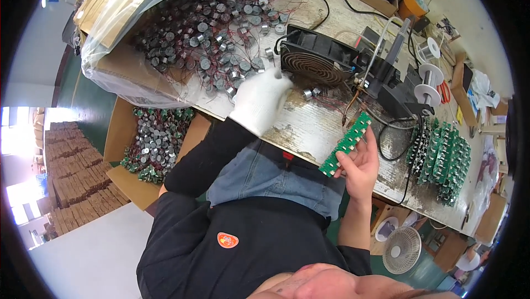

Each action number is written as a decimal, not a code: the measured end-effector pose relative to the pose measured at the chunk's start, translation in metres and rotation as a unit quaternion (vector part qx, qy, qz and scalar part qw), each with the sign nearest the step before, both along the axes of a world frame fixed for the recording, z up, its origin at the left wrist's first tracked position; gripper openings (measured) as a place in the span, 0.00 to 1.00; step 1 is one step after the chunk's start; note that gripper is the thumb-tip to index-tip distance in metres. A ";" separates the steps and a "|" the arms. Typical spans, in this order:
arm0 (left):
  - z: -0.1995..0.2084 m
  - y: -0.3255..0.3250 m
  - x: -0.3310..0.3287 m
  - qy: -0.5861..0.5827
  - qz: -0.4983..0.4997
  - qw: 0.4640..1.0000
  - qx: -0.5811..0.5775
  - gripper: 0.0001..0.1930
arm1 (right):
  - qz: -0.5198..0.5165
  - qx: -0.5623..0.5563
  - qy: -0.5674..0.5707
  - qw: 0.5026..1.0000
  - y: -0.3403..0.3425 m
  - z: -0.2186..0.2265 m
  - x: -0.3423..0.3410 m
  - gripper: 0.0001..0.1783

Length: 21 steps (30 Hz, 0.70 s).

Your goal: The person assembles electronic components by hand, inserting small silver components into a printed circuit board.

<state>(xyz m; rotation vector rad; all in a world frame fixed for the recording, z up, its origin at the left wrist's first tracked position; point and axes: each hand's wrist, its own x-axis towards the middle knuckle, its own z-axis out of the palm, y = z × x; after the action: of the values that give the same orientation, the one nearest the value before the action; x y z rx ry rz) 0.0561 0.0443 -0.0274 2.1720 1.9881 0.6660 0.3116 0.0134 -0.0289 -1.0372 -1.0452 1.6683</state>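
Observation:
My right hand (pixel 361 169), bare, grips a long green circuit board strip (pixel 346 143) by its edge, thumb on top. The strip is tilted, its upper end close below the tip of a soldering fixture (pixel 353 99). My left hand (pixel 260 99), in a white glove, is at the front of a black square fan (pixel 317 59) with a round coiled guard. Its fingers are curled together; what they hold, if anything, is hidden. Beside that hand spreads a large heap of small silver round parts (pixel 204 34) with dark red wires. A few similar parts (pixel 310 94) lie below the fan.
Wire spools (pixel 428 85) stand right of the fixture. Stacked green boards (pixel 441 158) occupy the bench's right side. A cardboard box (pixel 118 128) of wired parts sits at the left below bench level. Black cables cross the bench; a white fan (pixel 402 250) stands below right.

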 end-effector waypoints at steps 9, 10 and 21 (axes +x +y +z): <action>0.017 -0.052 0.023 -0.248 -0.104 0.961 -0.058 0.09 | 0.006 -0.020 -0.017 1.000 -0.001 -0.003 0.004 0.46; 0.014 -0.053 0.028 -0.253 -0.110 0.959 -0.061 0.09 | 0.004 -0.022 -0.018 1.000 -0.001 -0.004 0.003 0.46; 0.000 -0.043 0.049 -0.424 -0.010 0.901 -0.090 0.07 | 0.012 -0.020 -0.005 1.000 -0.001 -0.006 0.002 0.47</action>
<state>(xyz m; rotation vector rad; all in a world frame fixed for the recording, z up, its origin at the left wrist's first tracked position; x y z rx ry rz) 0.1050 0.0013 -0.0277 1.4015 1.4646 1.1210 0.3135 0.0121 -0.0348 -1.0643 -1.0375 1.7110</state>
